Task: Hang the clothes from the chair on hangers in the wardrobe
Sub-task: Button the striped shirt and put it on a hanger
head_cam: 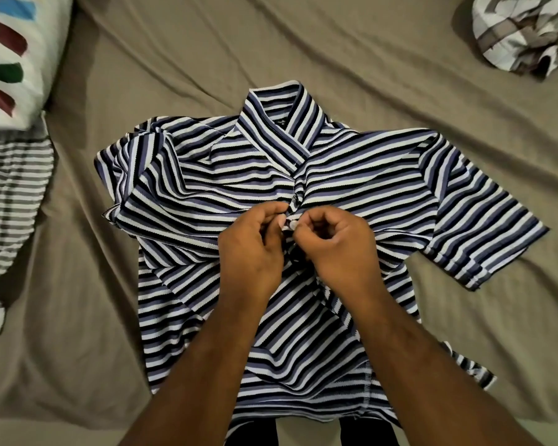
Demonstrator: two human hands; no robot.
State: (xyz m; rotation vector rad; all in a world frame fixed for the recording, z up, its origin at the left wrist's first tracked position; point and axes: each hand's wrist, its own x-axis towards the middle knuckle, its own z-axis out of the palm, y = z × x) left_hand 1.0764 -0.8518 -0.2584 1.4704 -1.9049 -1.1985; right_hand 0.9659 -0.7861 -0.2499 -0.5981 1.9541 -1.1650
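Observation:
A short-sleeved shirt (351,175) with navy, white and grey-blue stripes lies face up on the bed, collar away from me, sleeves spread to both sides. Its front is bunched toward the middle. My left hand (251,252) pinches the left edge of the shirt's front opening. My right hand (335,249) pinches the right edge, just beside a small white button (293,224) that shows between the two hands. No hanger, chair or wardrobe is in view.
A taupe bedsheet (174,59) covers the bed. A white pillow (16,59) with coloured patches lies at the top left, a grey-and-white striped cloth (10,201) below it. A crumpled plaid garment (522,30) sits at the top right.

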